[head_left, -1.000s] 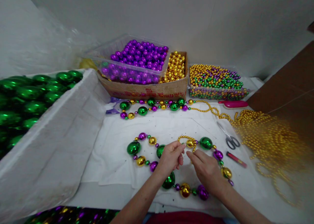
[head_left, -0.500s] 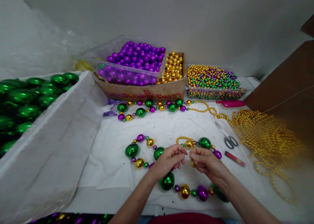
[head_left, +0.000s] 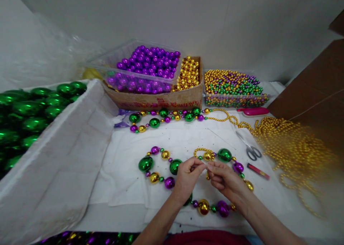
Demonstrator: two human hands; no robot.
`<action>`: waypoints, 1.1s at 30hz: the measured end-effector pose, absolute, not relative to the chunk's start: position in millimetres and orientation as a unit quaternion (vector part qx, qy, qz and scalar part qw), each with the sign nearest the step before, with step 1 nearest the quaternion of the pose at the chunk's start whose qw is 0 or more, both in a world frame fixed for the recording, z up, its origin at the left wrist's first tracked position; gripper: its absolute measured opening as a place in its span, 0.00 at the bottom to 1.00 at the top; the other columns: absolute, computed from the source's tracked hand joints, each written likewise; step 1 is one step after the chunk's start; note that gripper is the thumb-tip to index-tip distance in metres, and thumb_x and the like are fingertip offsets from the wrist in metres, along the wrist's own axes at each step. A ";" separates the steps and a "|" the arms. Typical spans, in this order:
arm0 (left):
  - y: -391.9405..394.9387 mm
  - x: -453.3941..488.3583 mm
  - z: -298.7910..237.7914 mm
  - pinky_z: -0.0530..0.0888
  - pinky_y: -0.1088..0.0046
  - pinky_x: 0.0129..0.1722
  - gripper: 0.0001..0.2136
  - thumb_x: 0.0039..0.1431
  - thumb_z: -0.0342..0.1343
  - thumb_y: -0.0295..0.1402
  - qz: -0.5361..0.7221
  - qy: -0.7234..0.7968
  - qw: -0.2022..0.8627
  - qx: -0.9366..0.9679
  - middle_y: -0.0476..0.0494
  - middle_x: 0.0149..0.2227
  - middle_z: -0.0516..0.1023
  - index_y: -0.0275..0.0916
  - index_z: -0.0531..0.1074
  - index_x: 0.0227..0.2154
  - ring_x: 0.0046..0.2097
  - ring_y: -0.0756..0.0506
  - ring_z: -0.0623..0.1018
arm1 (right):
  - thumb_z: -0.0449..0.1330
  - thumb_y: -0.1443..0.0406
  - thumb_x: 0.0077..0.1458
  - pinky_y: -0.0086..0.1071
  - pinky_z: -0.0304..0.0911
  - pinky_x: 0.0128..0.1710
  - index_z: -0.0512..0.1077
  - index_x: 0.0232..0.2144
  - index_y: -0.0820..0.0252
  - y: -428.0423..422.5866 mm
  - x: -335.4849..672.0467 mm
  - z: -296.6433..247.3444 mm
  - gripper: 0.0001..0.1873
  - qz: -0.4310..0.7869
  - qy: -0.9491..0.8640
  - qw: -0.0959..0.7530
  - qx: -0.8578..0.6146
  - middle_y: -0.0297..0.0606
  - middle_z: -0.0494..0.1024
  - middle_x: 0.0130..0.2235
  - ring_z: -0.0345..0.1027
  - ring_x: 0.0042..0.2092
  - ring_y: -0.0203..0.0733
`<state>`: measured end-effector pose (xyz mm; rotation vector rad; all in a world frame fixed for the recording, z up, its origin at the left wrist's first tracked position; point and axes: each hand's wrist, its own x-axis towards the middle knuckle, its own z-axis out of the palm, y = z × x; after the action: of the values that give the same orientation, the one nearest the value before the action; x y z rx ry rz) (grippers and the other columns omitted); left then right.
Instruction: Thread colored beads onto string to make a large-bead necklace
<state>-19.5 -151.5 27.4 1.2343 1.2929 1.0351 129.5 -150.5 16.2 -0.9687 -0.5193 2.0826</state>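
Observation:
My left hand and my right hand meet above the cloth, both closed in a pinch. Between their fingertips runs a thin pale thread, only a short piece of it visible. Around and beneath them lies a bead necklace of large green, gold and purple balls with smaller beads between, curving in loops; my hands and forearms cover part of it. A short loop of small gold beads lies just beyond the fingertips, beside a gold ball.
Scissors, a red lighter and a pile of gold bead strings lie right. Another necklace lies behind. At the back stand a purple-ball tub, a cardboard box and a small-bead tub; left, a foam box.
The fingers of my left hand have closed into a tighter pinch, and the two hands' fingertips have come together. The view has shifted slightly; the necklace lies much as before.

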 end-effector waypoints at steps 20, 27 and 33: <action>-149.3 -19.6 35.2 0.65 0.75 0.31 0.09 0.56 0.53 0.32 0.419 0.554 0.375 0.614 0.48 0.26 0.71 0.36 0.72 0.23 0.31 0.49 0.70 | 0.64 0.60 0.48 0.24 0.35 0.15 0.68 0.24 0.62 -154.4 113.9 17.5 0.12 0.704 -0.328 0.432 -0.457 0.25 0.61 0.20 0.41 0.17 0.25; -140.0 -39.4 50.3 0.62 0.78 0.21 0.10 0.58 0.50 0.36 0.304 0.555 0.495 0.596 0.54 0.21 0.66 0.38 0.66 0.24 0.20 0.54 0.66 | 0.56 0.74 0.53 0.29 0.55 0.28 0.71 0.27 0.60 -139.7 134.5 40.5 0.07 0.447 -0.675 0.331 -0.484 0.33 0.68 0.31 0.62 0.30 0.35; -139.2 -38.6 46.1 0.67 0.78 0.18 0.11 0.55 0.54 0.40 0.345 0.468 0.706 0.404 0.51 0.26 0.73 0.37 0.65 0.28 0.16 0.57 0.61 | 0.51 0.72 0.59 0.31 0.54 0.31 0.68 0.29 0.60 -150.8 133.6 50.5 0.09 0.219 -0.788 0.285 -0.499 0.35 0.68 0.30 0.63 0.31 0.38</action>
<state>-38.6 -139.2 46.1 0.8983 1.0398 0.7660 133.6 -150.8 50.5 -1.3352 -2.1079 0.5859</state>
